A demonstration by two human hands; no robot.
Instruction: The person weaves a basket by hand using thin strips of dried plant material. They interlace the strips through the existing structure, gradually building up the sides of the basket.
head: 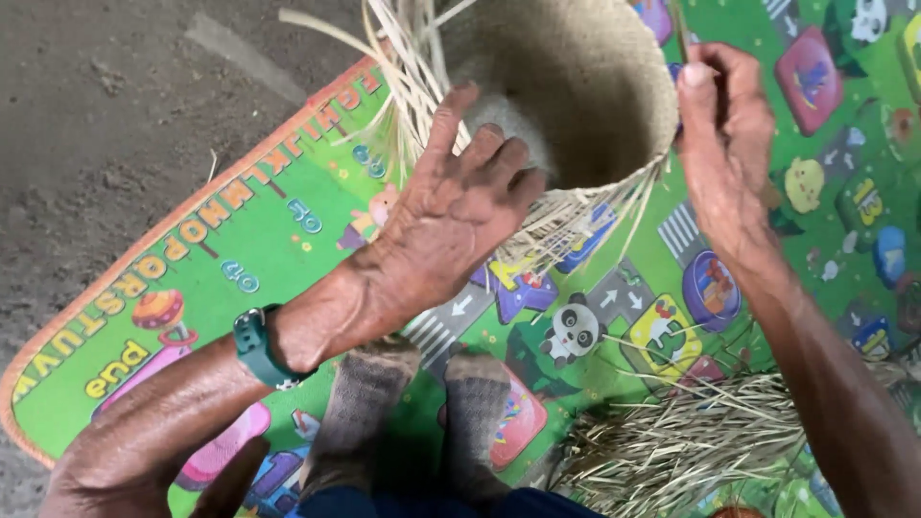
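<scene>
A half-woven straw basket lies tipped toward me on a colourful play mat, its open rim fringed with loose straw ends. My left hand, with a green watch on the wrist, presses on the near rim and grips straw strands there. At the basket's right rim, my right hand pinches a thin straw strand between thumb and fingers. My two feet in grey socks rest on the mat just below the basket.
A bundle of loose dry straw lies on the mat at the lower right. Bare grey ground borders the mat's orange edge on the left.
</scene>
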